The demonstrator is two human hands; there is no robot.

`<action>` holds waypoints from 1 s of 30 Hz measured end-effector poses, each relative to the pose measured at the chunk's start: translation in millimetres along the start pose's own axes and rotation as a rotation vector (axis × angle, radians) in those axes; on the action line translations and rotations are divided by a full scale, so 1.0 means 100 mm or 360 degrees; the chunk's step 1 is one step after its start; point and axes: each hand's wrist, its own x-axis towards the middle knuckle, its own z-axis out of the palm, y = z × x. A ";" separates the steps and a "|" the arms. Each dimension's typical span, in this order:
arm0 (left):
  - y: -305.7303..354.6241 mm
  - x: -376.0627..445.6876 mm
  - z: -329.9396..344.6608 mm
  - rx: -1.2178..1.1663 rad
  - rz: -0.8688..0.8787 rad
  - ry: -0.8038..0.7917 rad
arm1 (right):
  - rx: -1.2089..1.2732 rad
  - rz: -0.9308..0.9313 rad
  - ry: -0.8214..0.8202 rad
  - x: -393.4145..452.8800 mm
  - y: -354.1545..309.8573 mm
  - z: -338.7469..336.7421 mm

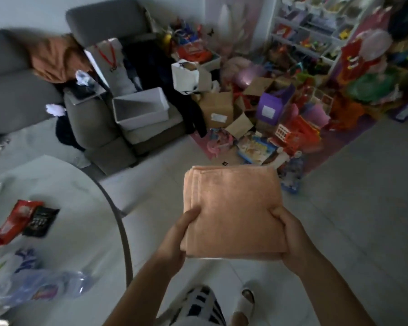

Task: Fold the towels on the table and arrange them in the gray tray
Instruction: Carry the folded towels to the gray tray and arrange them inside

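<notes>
The towel (233, 212) is peach-orange, folded into a thick, flat, roughly square pad with its layered edges showing along the left side, and it is held level in the air above the floor. The tray (140, 110), a pale gray rectangular bin with upright walls, sits empty on the gray sofa seat, well apart from the towel.

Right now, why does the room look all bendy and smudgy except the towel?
Head view: the wide lens curves the table edge and tilts the sofa; the far toys and the tray are smeared by blur, and the packets at the left are soft too; the folded towel, held by the left hand and right hand, is sharpest; the light is dim.
</notes>
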 end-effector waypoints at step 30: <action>4.53 4.28 -3.90 -0.0714 0.0362 0.0919 | -0.0747 0.0392 -0.0629 6.15 -3.27 5.81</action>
